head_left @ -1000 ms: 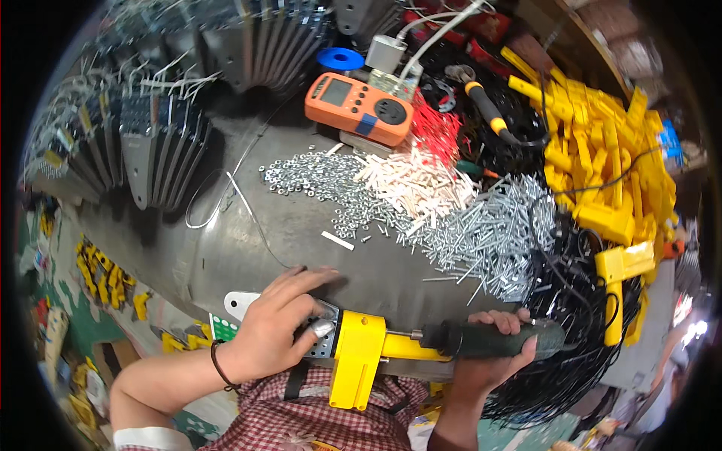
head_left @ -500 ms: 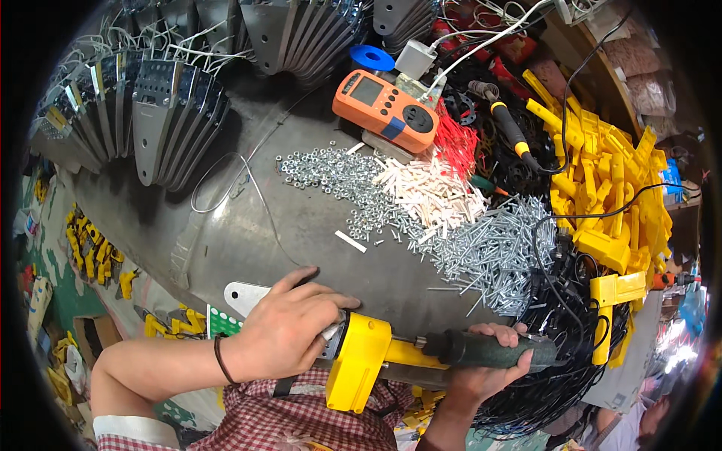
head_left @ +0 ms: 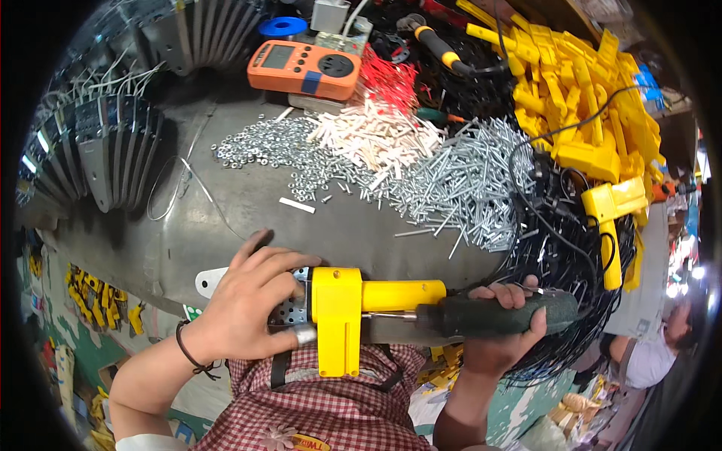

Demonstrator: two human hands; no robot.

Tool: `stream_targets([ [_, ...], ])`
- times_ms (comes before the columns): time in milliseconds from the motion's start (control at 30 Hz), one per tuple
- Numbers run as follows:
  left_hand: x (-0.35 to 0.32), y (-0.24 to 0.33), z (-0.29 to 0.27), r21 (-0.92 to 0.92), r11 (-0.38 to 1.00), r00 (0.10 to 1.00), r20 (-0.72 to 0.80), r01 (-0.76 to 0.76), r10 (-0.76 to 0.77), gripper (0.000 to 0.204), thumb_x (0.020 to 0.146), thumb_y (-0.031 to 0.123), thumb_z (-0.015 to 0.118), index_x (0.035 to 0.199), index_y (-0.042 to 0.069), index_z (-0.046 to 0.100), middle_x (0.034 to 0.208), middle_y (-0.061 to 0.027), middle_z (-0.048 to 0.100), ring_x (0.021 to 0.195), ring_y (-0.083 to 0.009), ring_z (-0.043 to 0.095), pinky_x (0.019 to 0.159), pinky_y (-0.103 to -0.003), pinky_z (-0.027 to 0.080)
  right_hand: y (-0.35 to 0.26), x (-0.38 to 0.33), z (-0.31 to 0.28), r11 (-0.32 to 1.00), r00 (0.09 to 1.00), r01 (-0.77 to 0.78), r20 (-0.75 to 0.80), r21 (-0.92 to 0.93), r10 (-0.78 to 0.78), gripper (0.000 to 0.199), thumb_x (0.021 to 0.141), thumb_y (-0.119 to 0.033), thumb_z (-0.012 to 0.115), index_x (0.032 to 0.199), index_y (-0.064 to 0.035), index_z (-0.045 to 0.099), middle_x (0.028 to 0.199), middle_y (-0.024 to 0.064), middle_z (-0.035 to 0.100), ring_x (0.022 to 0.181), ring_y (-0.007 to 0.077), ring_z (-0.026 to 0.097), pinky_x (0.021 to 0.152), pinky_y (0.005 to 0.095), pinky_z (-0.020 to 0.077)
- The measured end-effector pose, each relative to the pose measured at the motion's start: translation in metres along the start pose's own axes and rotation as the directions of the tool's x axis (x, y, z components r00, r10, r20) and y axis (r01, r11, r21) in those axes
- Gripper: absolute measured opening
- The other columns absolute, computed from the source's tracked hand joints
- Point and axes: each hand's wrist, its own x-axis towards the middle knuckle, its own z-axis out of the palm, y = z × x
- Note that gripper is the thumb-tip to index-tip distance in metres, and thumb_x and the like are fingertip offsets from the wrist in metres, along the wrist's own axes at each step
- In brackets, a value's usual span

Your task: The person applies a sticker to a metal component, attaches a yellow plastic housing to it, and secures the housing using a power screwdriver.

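our left hand clamps the yellow housing at 6 o'clock over the counter edge; our right hand grips the green-handled screwdriver at its 3 o'clock side.

at the far side of the bench we see an orange meter, a flat rectangle lying on its back. its screen is a small grey rectangle at the left end, tilted with the case. a dark blue strip of tape or label crosses its near edge at about the middle, and a round black socket face sits toward the right end. we make out no packages or signs.
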Motion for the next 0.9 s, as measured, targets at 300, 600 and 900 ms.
stream_targets([
  [300, -0.001, -0.003, 0.003, 0.075, 0.997, 1.0, 0.004, -0.018, 0.018, 0.039, 0.064, 0.023, 0.075, 0.085, 0.008, 0.046, 0.121, -0.0119, 0.055, 0.113, -0.0328, 0.05, 0.105, -0.056, 0.028, 0.003, -0.009, -0.004, 0.998, 0.999, -0.04, -0.029, 0.056, 0.041, 0.043, 0.084, -0.035, 0.058, 0.119, -0.0141, 0.046, 0.081, -0.0022, 0.046, 0.08, 0.012, 0.045, 0.086, 0.0355, 0.0377],
  [600, -0.01, -0.012, 0.01, 0.002, 0.998, 0.994, -0.089, 0.06, -0.06, 0.063, 0.061, 0.02, 0.077, 0.113, 0.003, 0.045, 0.116, -0.0146, 0.056, 0.109, -0.0343, 0.051, 0.103, -0.05, 0.032, 0.008, -0.004, -0.008, 0.991, 0.999, -0.037, 0.029, 0.132, 0.033, 0.042, 0.085, -0.035, 0.058, 0.12, -0.0135, 0.047, 0.081, -0.0024, 0.047, 0.08, 0.0119, 0.045, 0.087, 0.0365, 0.0375],
  [900, -0.001, -0.002, 0.004, 0.031, 0.993, 0.993, 0.042, 0.111, -0.112, 0.076, 0.059, 0.011, 0.073, 0.127, 0.001, 0.041, 0.116, -0.0149, 0.052, 0.108, -0.0341, 0.047, 0.094, -0.043, 0.036, 0.021, -0.005, -0.011, 0.978, 0.999, -0.007, 0.042, 0.209, -0.002, 0.037, 0.084, -0.029, 0.062, 0.115, -0.0139, 0.048, 0.082, -0.0031, 0.049, 0.08, 0.0104, 0.048, 0.09, 0.035, 0.0384],
])
